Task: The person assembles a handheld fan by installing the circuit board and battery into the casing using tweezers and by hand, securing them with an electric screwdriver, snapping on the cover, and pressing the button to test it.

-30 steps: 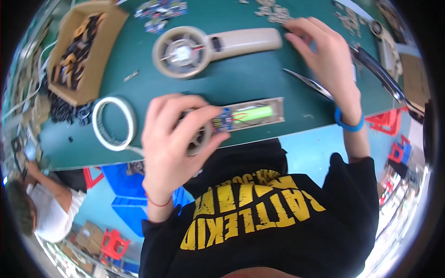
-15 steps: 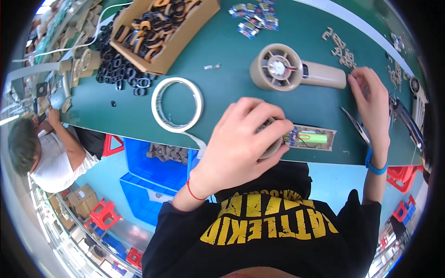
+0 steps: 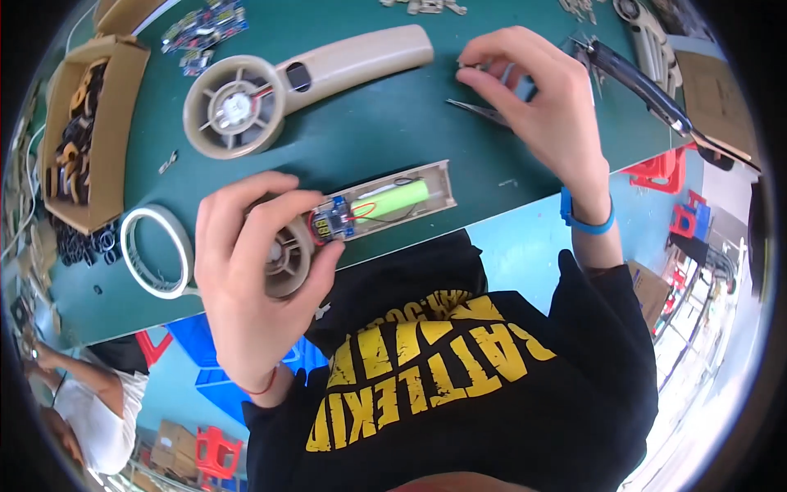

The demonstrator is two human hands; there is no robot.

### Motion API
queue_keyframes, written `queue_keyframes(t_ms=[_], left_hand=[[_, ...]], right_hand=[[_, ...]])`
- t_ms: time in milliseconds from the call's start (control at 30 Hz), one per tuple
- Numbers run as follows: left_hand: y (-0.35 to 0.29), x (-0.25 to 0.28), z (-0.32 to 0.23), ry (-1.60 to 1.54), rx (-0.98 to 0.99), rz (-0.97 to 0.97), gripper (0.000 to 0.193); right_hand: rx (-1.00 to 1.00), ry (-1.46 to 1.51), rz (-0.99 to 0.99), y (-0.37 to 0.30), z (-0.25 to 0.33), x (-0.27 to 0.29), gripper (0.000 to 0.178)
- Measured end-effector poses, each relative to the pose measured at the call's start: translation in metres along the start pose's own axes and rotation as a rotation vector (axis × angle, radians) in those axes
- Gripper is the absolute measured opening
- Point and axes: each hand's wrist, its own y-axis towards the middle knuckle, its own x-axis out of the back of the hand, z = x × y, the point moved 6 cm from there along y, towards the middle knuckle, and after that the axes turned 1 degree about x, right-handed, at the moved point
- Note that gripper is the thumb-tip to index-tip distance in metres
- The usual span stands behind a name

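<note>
White tape roll (image 3: 185,254) lies at left. Left of centre, the left hand (image 3: 242,279) clamps the round end of the open fan housing (image 3: 441,194); careless lifting could strain its red wire (image 3: 369,207). Upper right, the right hand (image 3: 537,98) pinches seemingly a small piece (image 3: 466,66), which uneven pressure could flick away.

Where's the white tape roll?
Head view, left side: the tape roll lies on the green table, just below the cardboard box and left of the left hand.
</note>
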Motion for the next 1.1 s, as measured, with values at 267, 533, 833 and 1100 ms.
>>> queue_keyframes(t_ms=[267, 533, 833, 1100], left_hand=[[0.002, -0.006, 0.0, -0.028, 0.079, 0.041, 0.041], [-0.002, -0.003, 0.003, -0.015, 0.033, 0.023, 0.038], [0.0, -0.005, 0.002, -0.015, 0.038, 0.034, 0.048], [-0.002, -0.003, 0.004, -0.019, 0.036, 0.057, 0.057]], right_hand=[[-0.154, -0.01, 0.083, 0.002, -0.001, 0.005, 0.014], [0.121, -0.085, -0.059, 0.0, 0.022, 0.01, 0.015], [0.292, 0.427, -0.005, -0.021, 0.093, -0.04, 0.032], [0.386, 0.173, -0.088, -0.027, 0.107, -0.052, 0.019]])
